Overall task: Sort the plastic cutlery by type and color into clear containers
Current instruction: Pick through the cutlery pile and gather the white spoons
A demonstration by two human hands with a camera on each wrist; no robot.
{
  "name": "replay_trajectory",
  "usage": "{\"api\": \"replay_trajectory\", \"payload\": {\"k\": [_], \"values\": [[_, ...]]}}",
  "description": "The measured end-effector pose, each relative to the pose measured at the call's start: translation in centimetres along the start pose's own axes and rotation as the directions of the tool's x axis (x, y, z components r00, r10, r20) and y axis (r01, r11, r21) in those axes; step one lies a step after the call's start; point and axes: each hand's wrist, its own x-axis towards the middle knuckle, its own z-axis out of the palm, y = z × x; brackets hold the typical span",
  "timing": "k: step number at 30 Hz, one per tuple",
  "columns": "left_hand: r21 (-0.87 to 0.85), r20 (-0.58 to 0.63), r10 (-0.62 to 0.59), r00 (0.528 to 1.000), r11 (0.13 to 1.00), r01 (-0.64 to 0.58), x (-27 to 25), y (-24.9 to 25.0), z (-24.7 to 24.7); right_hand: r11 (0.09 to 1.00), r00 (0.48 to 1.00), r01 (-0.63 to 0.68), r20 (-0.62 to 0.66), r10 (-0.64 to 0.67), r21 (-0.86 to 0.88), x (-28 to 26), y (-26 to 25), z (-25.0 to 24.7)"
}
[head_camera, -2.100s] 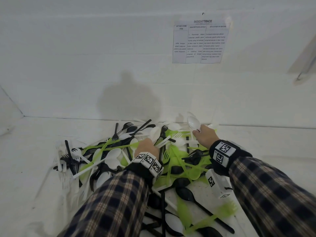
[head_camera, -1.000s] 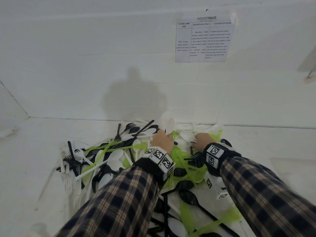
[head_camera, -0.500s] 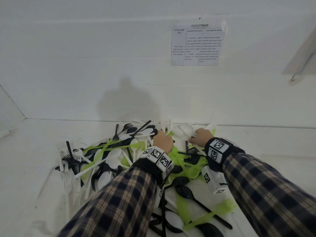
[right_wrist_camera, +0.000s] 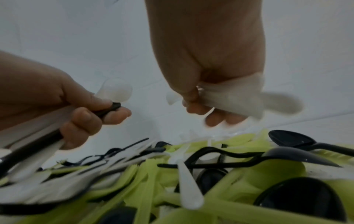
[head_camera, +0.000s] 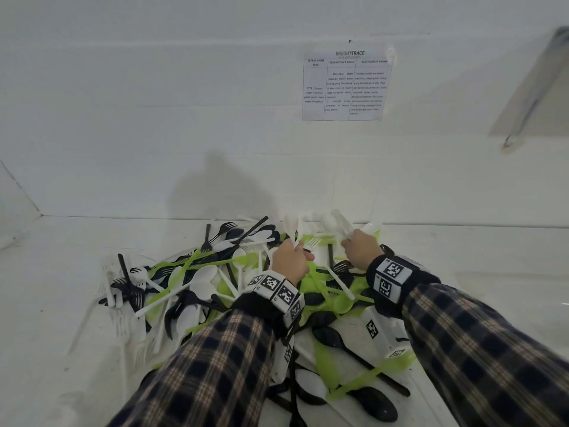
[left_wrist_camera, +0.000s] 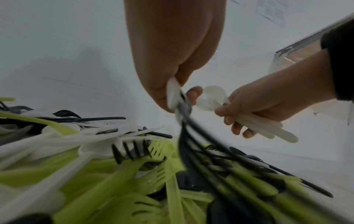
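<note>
White walls (head_camera: 154, 103) fill the upper half of the head view, and a printed paper sheet (head_camera: 347, 86) is stuck on the wall at the upper right. Below it a white table surface (head_camera: 46, 288) carries a mixed pile of black, white and lime-green plastic cutlery (head_camera: 197, 282), which spreads across the lower centre of the frame.

At the centre of the frame the left hand (head_camera: 291, 260) is above the pile. Its fingers are curled and pressed together around a bundle of white plastic spoons (right_wrist_camera: 116, 91) and one black plastic utensil handle (right_wrist_camera: 107, 110); the thumb presses on the black handle from above. The white spoon bowl sticks out past the fingertips.

Just to the right, the right hand (head_camera: 360, 246) is also above the pile, near the wall edge. Its fingers are curled around several white plastic spoons (left_wrist_camera: 254, 122), with the bowls pointing to the wall and the handles coming out below the fingers. The two hands are near to each other but they do not touch.

Both forearms wear plaid sleeves (head_camera: 215, 365) and wrist bands with black-and-white marker squares (head_camera: 275, 289).
</note>
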Motion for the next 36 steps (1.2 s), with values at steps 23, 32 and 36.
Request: {"api": "replay_trajectory", "payload": {"k": [23,32,36], "values": [[-0.103,0.080,0.098,0.992,0.991,-0.090,-5.1,-1.4,-1.2,0.665,0.980,0.183,-0.191,-0.062,0.724,-7.2,-3.4,0.6],[-0.155,0.097,0.106,0.990,0.984,-0.090,-5.9,-2.3,-1.7,0.624,0.991,0.131,-0.116,-0.065,0.771,-8.1,-4.3,1.3],[-0.224,0.141,0.109,0.984,0.972,-0.075,-6.0,-2.4,-2.4,0.573,0.981,0.168,-0.081,-0.174,0.802,-8.9,-4.4,0.8]]}}
